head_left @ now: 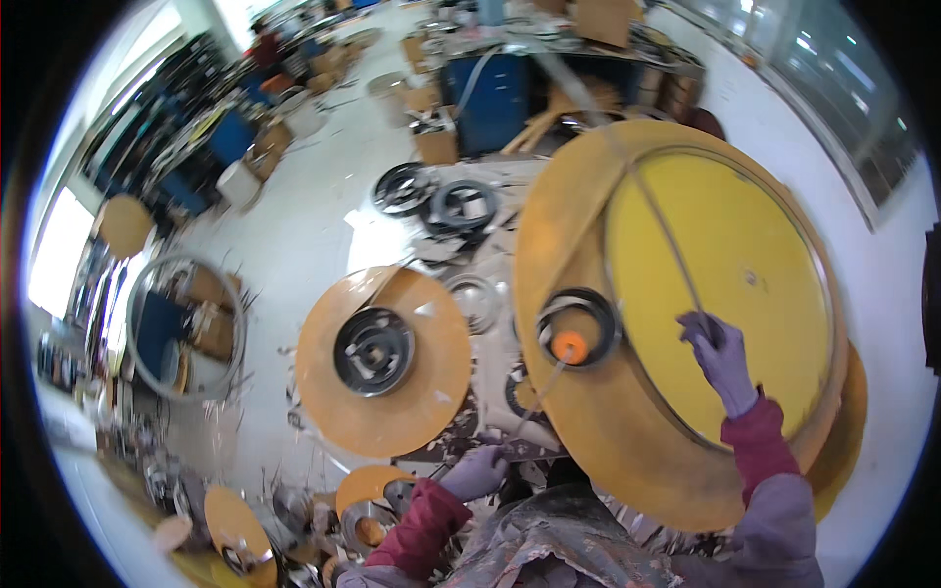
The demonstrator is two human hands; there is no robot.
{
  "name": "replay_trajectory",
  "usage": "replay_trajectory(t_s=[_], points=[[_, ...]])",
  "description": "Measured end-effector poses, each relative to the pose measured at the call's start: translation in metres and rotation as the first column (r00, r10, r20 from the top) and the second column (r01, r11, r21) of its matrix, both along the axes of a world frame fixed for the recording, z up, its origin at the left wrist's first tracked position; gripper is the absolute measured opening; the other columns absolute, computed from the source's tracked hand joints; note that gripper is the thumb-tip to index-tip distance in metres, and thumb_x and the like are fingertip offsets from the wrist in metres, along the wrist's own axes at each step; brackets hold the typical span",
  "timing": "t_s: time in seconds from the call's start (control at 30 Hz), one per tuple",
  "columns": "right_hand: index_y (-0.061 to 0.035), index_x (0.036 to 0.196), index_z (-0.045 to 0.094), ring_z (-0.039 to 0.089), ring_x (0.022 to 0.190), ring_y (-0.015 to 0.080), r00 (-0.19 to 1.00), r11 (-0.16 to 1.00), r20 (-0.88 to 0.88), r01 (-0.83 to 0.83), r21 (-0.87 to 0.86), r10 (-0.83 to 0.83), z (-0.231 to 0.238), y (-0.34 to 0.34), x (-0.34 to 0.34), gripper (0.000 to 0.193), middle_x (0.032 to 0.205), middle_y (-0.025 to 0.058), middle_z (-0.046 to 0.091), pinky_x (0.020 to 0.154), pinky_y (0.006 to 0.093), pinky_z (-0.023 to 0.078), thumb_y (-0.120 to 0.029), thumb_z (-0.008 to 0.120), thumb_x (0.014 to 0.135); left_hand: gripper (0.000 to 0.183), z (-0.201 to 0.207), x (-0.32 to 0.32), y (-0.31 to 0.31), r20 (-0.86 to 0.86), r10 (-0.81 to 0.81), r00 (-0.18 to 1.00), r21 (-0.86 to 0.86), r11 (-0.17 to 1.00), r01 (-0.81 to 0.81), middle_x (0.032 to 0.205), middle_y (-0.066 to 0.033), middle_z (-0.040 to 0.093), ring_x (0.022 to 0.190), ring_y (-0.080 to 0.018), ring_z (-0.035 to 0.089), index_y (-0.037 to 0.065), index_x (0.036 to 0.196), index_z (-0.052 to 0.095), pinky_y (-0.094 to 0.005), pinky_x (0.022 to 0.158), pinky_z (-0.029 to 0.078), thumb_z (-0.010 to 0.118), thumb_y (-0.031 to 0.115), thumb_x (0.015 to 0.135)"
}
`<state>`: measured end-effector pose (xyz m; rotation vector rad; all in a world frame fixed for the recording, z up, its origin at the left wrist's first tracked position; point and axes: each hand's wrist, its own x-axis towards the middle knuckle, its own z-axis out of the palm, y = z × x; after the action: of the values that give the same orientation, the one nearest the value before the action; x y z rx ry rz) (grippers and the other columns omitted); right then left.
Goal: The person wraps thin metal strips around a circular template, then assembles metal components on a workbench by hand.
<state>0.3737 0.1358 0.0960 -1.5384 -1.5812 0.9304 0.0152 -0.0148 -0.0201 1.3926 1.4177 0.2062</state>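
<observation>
My right hand [720, 361], in a grey-purple glove, is closed around the lower end of a long thin grey strip [665, 220]. The strip runs up and away over a large yellow disc [760, 255], its far end blurred. A wide orange-brown ring [561, 186] surrounds the disc. My left hand [474, 474], gloved alike, is closed low by the table's near edge; its fingers' contents I cannot make out. Beyond it, a thin pale rod or cord [554, 384] reaches an orange knob [569, 346] inside a black ring [610, 328].
Left of the big ring lies an orange disc [323, 392] carrying a black spool [374, 351]. Black rings [465, 204] and scraps sit farther back. A large grey hoop [133, 328] stands at left. Blue cabinets [490, 103] and a cardboard box [437, 147] are at the back.
</observation>
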Motion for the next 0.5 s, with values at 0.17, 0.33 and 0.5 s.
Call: replay_trajectory(t_s=[0.17, 0.33, 0.5], points=[[0.0007, 0.1, 0.068, 0.069, 0.082, 0.0228, 0.865, 0.847, 0.209, -0.494, 0.198, 0.456, -0.026, 0.115, -0.193, 0.024, 0.09, 0.017, 0.07, 0.077, 0.0316, 0.053, -0.013, 0.067, 0.08, 0.028, -0.027, 0.015, -0.042, 0.034, 0.088, 0.996, 0.15, 0.984, -0.092, 0.087, -0.0266, 0.064, 0.085, -0.0427, 0.062, -0.003, 0.095, 0.061, -0.0486, 0.076, 0.049, 0.05, 0.021, 0.088], [-0.0051, 0.115, 0.061, 0.065, 0.088, 0.0352, 0.755, 0.642, 0.276, -0.653, 0.403, 0.595, -0.117, 0.165, -0.377, 0.039, 0.095, 0.0214, 0.066, 0.08, 0.0414, 0.051, -0.009, 0.064, 0.076, 0.026, -0.005, 0.029, -0.059, 0.029, 0.092, 0.995, -0.003, 0.996, -0.092, 0.089, -0.0246, 0.062, 0.081, -0.0428, 0.061, 0.001, 0.094, 0.054, -0.0504, 0.073, 0.048, 0.052, 0.026, 0.09], [-0.0113, 0.125, 0.053, 0.064, 0.097, 0.0342, 0.633, 0.589, 0.455, -0.767, 0.256, 0.627, -0.163, 0.175, -0.448, 0.04, 0.108, 0.0226, 0.063, 0.084, 0.0425, 0.05, -0.006, 0.049, 0.086, 0.024, -0.024, 0.04, -0.067, 0.115, 0.112, 0.987, -0.026, 0.994, -0.11, 0.082, -0.0258, 0.061, 0.083, -0.0435, 0.06, 0.0, 0.094, 0.054, -0.0505, 0.072, 0.047, 0.05, 0.023, 0.092]])
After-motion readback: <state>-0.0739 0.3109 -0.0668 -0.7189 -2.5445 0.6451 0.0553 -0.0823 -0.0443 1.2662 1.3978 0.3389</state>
